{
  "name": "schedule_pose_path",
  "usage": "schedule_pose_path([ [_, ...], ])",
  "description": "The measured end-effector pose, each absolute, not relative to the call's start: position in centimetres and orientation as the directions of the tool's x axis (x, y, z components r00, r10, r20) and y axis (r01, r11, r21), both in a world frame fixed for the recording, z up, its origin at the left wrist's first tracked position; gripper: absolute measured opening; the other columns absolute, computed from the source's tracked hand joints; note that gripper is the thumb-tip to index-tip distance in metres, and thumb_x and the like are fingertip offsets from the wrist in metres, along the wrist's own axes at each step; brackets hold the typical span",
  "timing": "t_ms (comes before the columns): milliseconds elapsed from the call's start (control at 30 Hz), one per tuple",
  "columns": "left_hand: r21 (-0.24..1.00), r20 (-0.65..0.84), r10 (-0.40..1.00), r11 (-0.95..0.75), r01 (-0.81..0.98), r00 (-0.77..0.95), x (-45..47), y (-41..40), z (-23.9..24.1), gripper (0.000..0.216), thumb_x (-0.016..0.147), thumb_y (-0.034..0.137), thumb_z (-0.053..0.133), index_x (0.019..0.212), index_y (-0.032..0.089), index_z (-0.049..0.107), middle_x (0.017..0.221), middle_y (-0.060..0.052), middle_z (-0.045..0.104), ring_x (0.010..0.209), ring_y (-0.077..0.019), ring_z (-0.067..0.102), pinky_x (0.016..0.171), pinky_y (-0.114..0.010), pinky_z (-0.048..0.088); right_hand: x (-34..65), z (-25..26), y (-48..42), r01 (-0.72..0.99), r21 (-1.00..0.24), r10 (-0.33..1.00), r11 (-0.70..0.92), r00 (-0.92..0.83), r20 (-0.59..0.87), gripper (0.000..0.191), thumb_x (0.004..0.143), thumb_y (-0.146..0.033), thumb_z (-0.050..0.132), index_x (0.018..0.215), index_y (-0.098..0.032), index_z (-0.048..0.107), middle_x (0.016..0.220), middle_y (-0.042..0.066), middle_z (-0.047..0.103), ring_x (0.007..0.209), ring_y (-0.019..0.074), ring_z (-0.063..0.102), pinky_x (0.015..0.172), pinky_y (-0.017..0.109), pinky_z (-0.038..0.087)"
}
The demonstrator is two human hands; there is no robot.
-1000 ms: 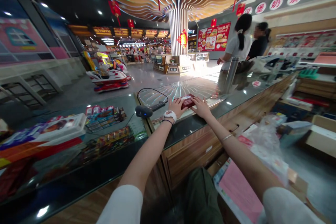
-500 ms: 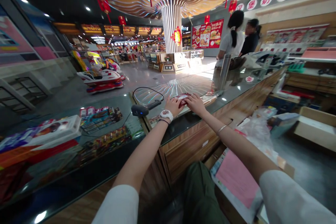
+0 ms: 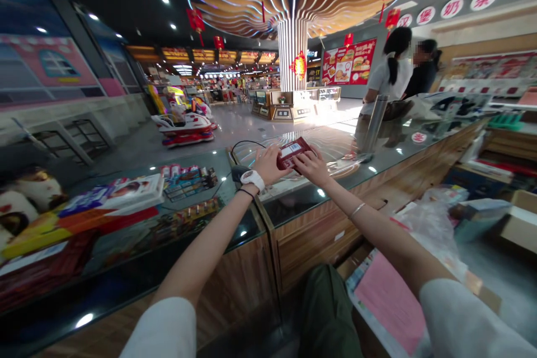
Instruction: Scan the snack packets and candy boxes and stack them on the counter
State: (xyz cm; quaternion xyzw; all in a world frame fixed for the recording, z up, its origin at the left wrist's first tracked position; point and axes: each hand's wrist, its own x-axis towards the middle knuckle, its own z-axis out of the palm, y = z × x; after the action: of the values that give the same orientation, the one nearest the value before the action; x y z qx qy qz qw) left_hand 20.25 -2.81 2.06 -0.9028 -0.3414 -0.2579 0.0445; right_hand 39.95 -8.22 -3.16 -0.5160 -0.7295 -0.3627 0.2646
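Note:
Between my two hands, over the glass counter point(image 3: 289, 210), is a dark red packet point(image 3: 300, 146) with a white barcode label facing up. My left hand point(image 3: 267, 165), with a white watch point(image 3: 253, 180) on the wrist, grips the packet's left end. On its right and near edge, the bent fingers of my right hand point(image 3: 312, 166) hold it too. A black barcode scanner point(image 3: 239, 172) lies just left of my left hand, mostly hidden behind it, its cable looping behind.
Toys in packages point(image 3: 188, 180) and a white box point(image 3: 136, 191) lie on the left counter. A metal post point(image 3: 376, 123) rises from the counter at right. Two people point(image 3: 388, 70) stand beyond it. A pink sheet point(image 3: 390, 302), plastic bags point(image 3: 432, 229) and cartons sit low at right.
The packet has been raised and tilted, so its barcode label now shows. Both hands have lifted with it, and the left now covers much of the scanner. My view has turned left.

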Motion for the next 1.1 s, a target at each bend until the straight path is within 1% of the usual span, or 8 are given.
schedule_pose_path([
  [200, 0.116, 0.501, 0.630, -0.728, 0.676, 0.593, 15.3, -2.3, 2.5, 0.051, 0.072, 0.047, 0.075, 0.110, 0.022, 0.053, 0.139, -0.011, 0.058, 0.135, -0.0316, 0.048, 0.123, -0.059, 0.014, 35.3, -2.7, -6.5, 0.912, 0.273, 0.517, 0.307, -0.400, 0.756, 0.034, 0.102, -0.020, 0.037, 0.115, -0.026, 0.068, 0.101, 0.006, 0.071, 0.093, 0.0206, 0.057, 0.115, 0.053, 0.034],
  [367, 0.162, 0.504, 0.682, -0.677, 0.718, 0.530, 12.0, -2.1, 2.3, 0.051, 0.070, 0.043, 0.078, 0.109, 0.022, 0.052, 0.135, -0.010, 0.060, 0.128, -0.0293, 0.054, 0.123, -0.061, 0.008, 31.9, -2.9, -4.9, 0.872, 0.305, 0.458, 0.382, -0.465, 0.758, 0.033, 0.101, -0.018, 0.038, 0.109, -0.027, 0.069, 0.097, 0.004, 0.070, 0.091, 0.0190, 0.057, 0.115, 0.053, 0.035],
  [600, 0.116, 0.563, 0.675, -0.636, 0.763, 0.477, 8.4, -1.7, 1.9, 0.052, 0.068, 0.039, 0.077, 0.113, 0.024, 0.055, 0.131, -0.008, 0.062, 0.126, -0.0302, 0.055, 0.124, -0.058, 0.007, 27.8, -2.8, -3.2, 0.842, 0.282, 0.448, 0.460, -0.494, 0.745, 0.027, 0.100, -0.017, 0.041, 0.102, -0.024, 0.067, 0.095, 0.005, 0.070, 0.094, 0.0188, 0.059, 0.118, 0.052, 0.032],
  [733, 0.029, 0.635, 0.608, -0.636, 0.771, 0.477, 6.1, -1.5, 1.9, 0.046, 0.072, 0.037, 0.073, 0.112, 0.022, 0.058, 0.140, -0.011, 0.055, 0.132, -0.0313, 0.051, 0.125, -0.056, 0.005, 25.6, -2.0, -2.5, 0.821, 0.258, 0.452, 0.509, -0.510, 0.732, 0.019, 0.094, -0.019, 0.048, 0.104, -0.021, 0.064, 0.116, 0.010, 0.069, 0.111, 0.0226, 0.059, 0.120, 0.054, 0.028],
  [833, -0.060, 0.669, 0.551, -0.628, 0.776, 0.498, 4.3, -1.2, 2.1, 0.039, 0.075, 0.032, 0.069, 0.110, 0.021, 0.059, 0.148, -0.013, 0.049, 0.137, -0.0313, 0.045, 0.125, -0.056, 0.005, 24.3, -1.1, -1.9, 0.797, 0.249, 0.423, 0.550, -0.524, 0.739, 0.025, 0.087, -0.024, 0.057, 0.111, -0.016, 0.061, 0.142, 0.017, 0.054, 0.134, 0.0295, 0.047, 0.121, 0.057, 0.026],
  [900, -0.111, 0.673, 0.525, -0.625, 0.773, 0.521, 3.1, -1.0, 2.1, 0.035, 0.075, 0.029, 0.067, 0.108, 0.021, 0.060, 0.150, -0.014, 0.047, 0.139, -0.0318, 0.043, 0.125, -0.058, 0.004, 23.6, -0.6, -1.3, 0.791, 0.240, 0.404, 0.562, -0.516, 0.755, 0.034, 0.082, -0.026, 0.062, 0.113, -0.014, 0.059, 0.152, 0.021, 0.043, 0.144, 0.0331, 0.035, 0.121, 0.058, 0.024],
  [1000, -0.154, 0.671, 0.501, -0.628, 0.763, 0.547, 1.6, -0.5, 2.0, 0.034, 0.075, 0.026, 0.067, 0.107, 0.020, 0.061, 0.150, -0.015, 0.047, 0.140, -0.0333, 0.044, 0.124, -0.061, 0.004, 22.5, 0.1, -0.3, 0.779, 0.209, 0.403, 0.591, -0.509, 0.760, 0.040, 0.076, -0.028, 0.067, 0.112, -0.014, 0.058, 0.156, 0.022, 0.036, 0.149, 0.0344, 0.026, 0.122, 0.058, 0.020],
  [1100, -0.163, 0.678, 0.497, -0.616, 0.771, 0.541, 0.6, -0.2, 1.5, 0.033, 0.074, 0.025, 0.067, 0.107, 0.020, 0.062, 0.151, -0.015, 0.047, 0.140, -0.0336, 0.044, 0.124, -0.062, 0.006, 21.4, 0.3, 0.5, 0.756, 0.184, 0.422, 0.628, -0.530, 0.736, 0.042, 0.075, -0.028, 0.067, 0.113, -0.015, 0.057, 0.154, 0.021, 0.040, 0.149, 0.0340, 0.027, 0.123, 0.058, 0.016],
])
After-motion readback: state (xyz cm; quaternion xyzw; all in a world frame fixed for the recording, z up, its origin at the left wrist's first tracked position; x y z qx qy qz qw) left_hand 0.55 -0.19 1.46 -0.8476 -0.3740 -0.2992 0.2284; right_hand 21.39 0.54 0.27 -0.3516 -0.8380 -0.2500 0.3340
